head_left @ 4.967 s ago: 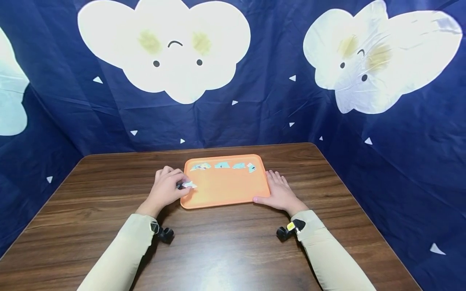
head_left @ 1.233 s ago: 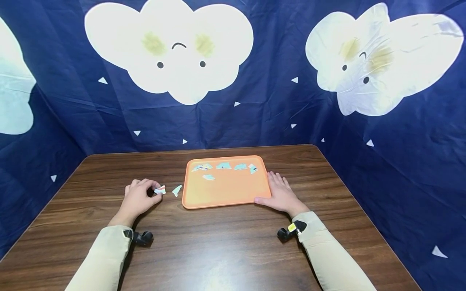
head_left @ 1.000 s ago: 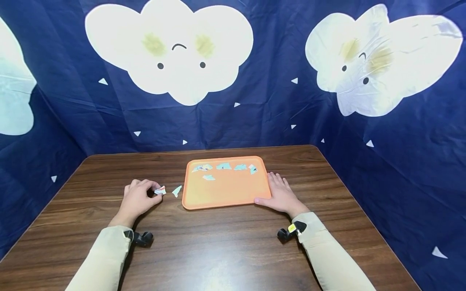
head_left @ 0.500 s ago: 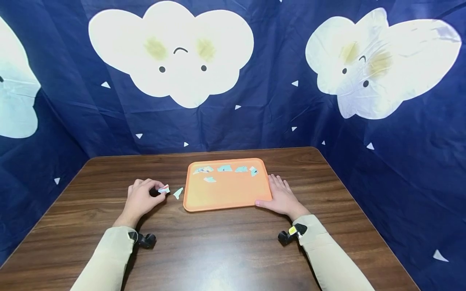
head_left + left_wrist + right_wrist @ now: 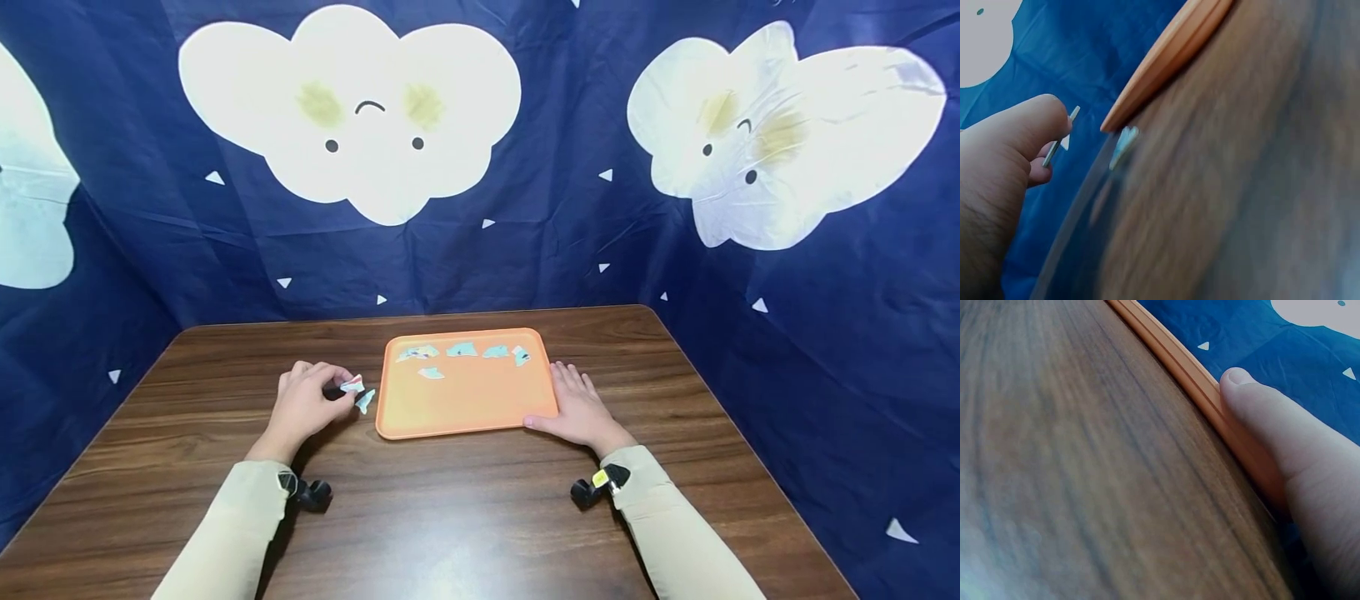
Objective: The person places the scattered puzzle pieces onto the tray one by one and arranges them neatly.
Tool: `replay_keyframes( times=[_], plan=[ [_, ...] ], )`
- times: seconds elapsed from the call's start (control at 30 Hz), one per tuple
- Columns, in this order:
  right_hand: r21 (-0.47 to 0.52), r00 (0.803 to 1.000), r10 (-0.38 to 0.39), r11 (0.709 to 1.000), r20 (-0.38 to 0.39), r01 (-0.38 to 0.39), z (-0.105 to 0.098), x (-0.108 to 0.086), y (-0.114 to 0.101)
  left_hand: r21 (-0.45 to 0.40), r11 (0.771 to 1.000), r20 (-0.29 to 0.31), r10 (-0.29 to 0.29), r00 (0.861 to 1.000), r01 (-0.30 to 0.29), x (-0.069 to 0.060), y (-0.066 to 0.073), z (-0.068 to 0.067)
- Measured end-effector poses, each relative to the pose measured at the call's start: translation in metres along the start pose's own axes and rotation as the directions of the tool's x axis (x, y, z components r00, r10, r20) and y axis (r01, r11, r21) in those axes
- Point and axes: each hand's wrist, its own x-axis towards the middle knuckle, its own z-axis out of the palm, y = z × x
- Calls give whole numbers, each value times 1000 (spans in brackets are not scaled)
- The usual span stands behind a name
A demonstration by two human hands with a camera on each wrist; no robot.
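In the head view my left hand (image 5: 311, 408) pinches a flat, irregular puzzle piece (image 5: 352, 384), white and pale blue with a red streak, between thumb and fingertips. The left wrist view shows this held puzzle piece (image 5: 1054, 150) edge-on, raised above the table. Just beyond the fingertips, a pale blue puzzle piece (image 5: 365, 401) lies on the table beside an orange tray (image 5: 465, 408). My right hand (image 5: 581, 414) rests along the tray's right edge, its fingers straight and its thumb at the front corner. In the right wrist view the thumb (image 5: 1260, 406) touches the tray's rim.
Along the tray's back lie several pieces, including a patterned one (image 5: 417, 353) and a pale blue one (image 5: 461, 349). Another small piece (image 5: 431, 372) sits in front of them. A brown wooden table (image 5: 450, 508) carries the tray. Behind hangs a blue cloth (image 5: 570, 250) with clouds.
Five seconds ago my left hand held another piece at the tray's left edge; a piece now lies below the back row. Lately the hand moves right with the red-streaked piece. My right hand stays put.
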Motion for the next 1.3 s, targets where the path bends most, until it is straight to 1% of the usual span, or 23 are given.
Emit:
replay_keyframes(
  times=[0.13,0.33,0.5,0.73,0.97,1.2,1.3],
  plan=[
    [7,1000,-3,1000,10,3,3,0,-3,12,1000,24,8,1000,-8,4,6,1],
    [18,1000,2,1000,12,-3,4,-3,-4,23,999,73,29,997,-31,13,20,9],
    [10,1000,-2,1000,10,2,2,-1,-4,12,998,92,64,994,-65,23,30,15],
    [18,1000,-4,1000,-2,4,0,2,-3,9,997,119,80,990,-82,36,42,20],
    [15,1000,1,1000,9,-1,-2,-1,-1,17,993,144,110,983,-113,45,55,30],
    [10,1000,9,1000,20,-9,-3,-2,-2,26,994,197,101,975,-108,59,66,41],
    [13,1000,5,1000,17,-5,-3,-2,-3,34,992,206,111,972,-121,63,71,47]
  ],
)
